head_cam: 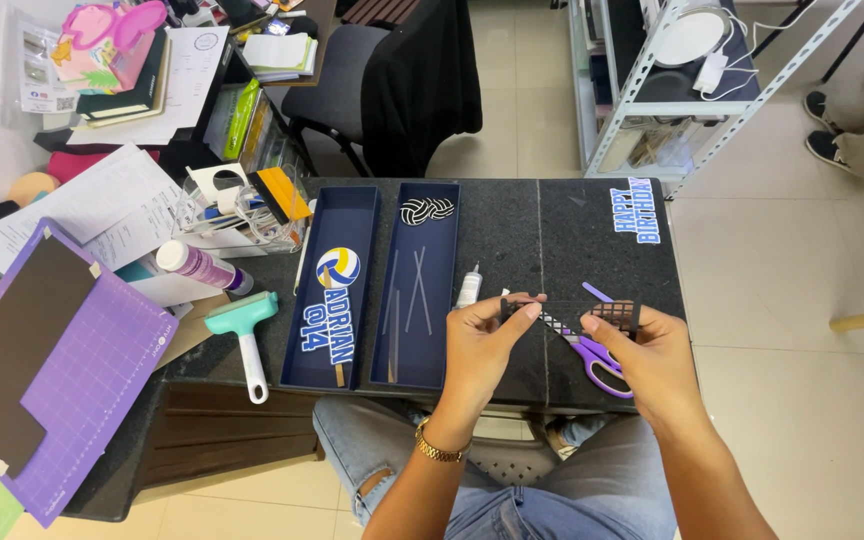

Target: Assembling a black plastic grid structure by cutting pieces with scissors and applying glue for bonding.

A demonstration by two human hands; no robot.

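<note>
My left hand and my right hand together hold a thin black cut-out strip with a net pattern, stretched between them above the dark table. The left fingers pinch its left end, the right fingers pinch its right end. Purple scissors lie on the table just under the strip, partly hidden by my right hand. A small white glue bottle lies left of my left hand.
Two navy trays stand left: one holds a volleyball cut-out with blue letters, the other a black-and-white ball piece and thin sticks. A teal roller, a purple cutting mat, a blue lettered cut-out, and a chair with a black jacket are around.
</note>
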